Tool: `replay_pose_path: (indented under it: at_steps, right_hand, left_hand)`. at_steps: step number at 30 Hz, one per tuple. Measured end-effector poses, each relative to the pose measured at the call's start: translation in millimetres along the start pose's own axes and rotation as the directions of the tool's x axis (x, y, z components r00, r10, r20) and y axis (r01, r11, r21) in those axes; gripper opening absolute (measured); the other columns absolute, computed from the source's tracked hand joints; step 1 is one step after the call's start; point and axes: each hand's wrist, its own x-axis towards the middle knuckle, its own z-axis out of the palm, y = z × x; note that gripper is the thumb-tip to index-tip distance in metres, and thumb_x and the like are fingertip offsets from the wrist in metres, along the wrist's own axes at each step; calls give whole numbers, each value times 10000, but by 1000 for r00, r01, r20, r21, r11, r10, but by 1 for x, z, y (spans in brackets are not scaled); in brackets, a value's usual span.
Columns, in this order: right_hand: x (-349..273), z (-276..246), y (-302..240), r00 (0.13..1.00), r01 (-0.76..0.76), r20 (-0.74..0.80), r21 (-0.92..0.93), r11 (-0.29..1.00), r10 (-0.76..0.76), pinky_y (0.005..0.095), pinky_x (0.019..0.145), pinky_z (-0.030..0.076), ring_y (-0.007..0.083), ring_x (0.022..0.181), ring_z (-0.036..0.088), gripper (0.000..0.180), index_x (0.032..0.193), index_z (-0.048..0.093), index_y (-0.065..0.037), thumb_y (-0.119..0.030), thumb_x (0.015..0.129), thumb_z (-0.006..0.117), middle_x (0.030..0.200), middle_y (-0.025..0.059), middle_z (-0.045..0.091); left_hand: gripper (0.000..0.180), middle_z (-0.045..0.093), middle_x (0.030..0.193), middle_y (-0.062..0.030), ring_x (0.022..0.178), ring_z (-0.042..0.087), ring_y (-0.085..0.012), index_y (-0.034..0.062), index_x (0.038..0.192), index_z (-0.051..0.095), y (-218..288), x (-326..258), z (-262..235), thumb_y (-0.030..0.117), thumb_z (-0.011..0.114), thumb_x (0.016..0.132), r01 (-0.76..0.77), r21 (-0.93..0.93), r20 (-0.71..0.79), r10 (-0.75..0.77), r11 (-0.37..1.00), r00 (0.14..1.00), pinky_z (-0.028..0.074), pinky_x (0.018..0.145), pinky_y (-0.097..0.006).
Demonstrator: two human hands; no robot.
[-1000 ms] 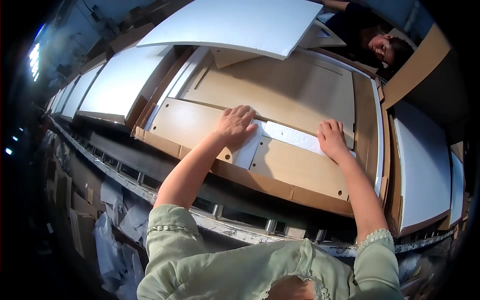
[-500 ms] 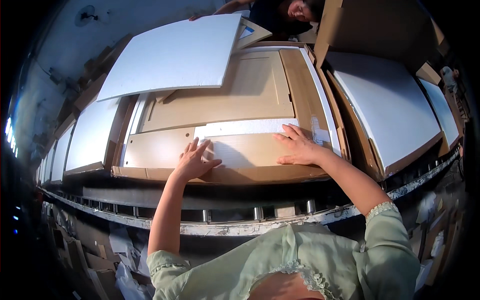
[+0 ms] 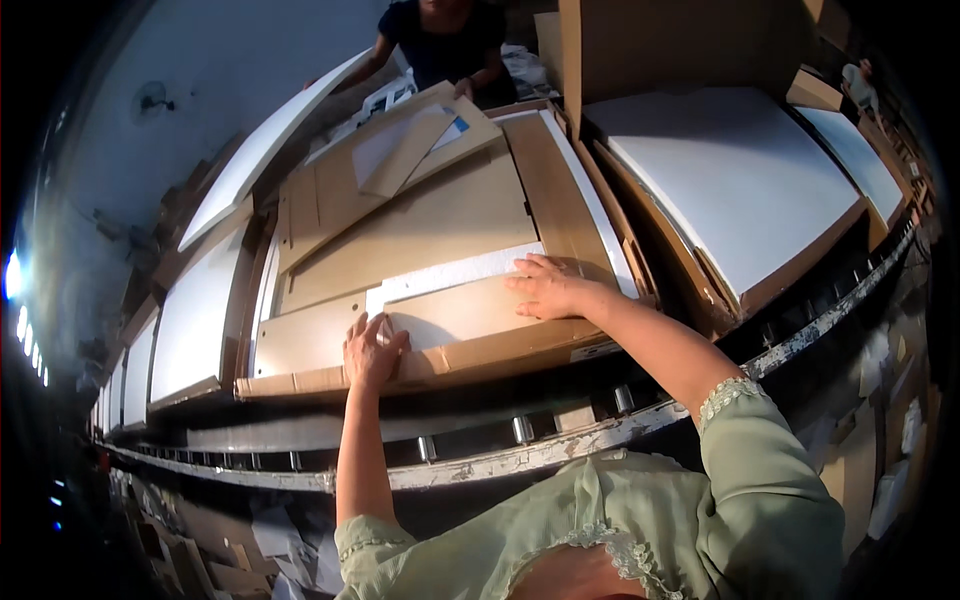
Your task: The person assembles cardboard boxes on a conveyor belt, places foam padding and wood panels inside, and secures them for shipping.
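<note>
An open brown cardboard box lies on a roller conveyor in front of me, filled with flat brown boards. A white foam strip runs across the boards inside it. My left hand rests flat on the near left part of the box, fingers spread beside the strip's near end. My right hand presses palm down on a brown cardboard sheet just below the strip. Neither hand grips anything.
A person in a dark top stands across the box, holding a large white panel tilted up at the left. More boxes with white panels lie to the right and left. The conveyor rail runs along the near edge.
The view swung right and the box now sits more centred. My hands moved closer together on the box. The white panel held across from me was tipped up toward the left.
</note>
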Motion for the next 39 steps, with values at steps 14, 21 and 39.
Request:
replay_pose_path:
  at_steps: [14,21,39]
  right_hand:
    - [-173,-68,56,833,187,-550,185,965,-56,352,846,467,258,946,577,172,943,675,-78,-189,815,644,1027,43,647]
    - [-373,-43,198,589,-372,-681,251,894,436,408,955,419,350,1103,506,273,1075,613,-34,-191,852,623,1160,157,576]
    - [-595,-25,395,418,-281,-731,460,842,539,384,881,466,316,1053,554,216,1034,649,-42,-147,845,642,1138,147,601]
  left_hand:
    - [410,575,1206,-190,1136,519,-341,33,1183,585,-36,-3,10,326,542,899,-112,-58,-148,102,992,984,412,942,-421]
    - [207,621,1051,-177,989,586,-322,13,1029,622,169,-76,14,66,643,829,-474,-143,-420,381,869,824,468,855,-407]
    - [750,418,1363,-194,1278,328,-361,-1,1313,444,507,-95,111,493,632,781,20,-192,-6,-22,981,1000,279,1065,-453]
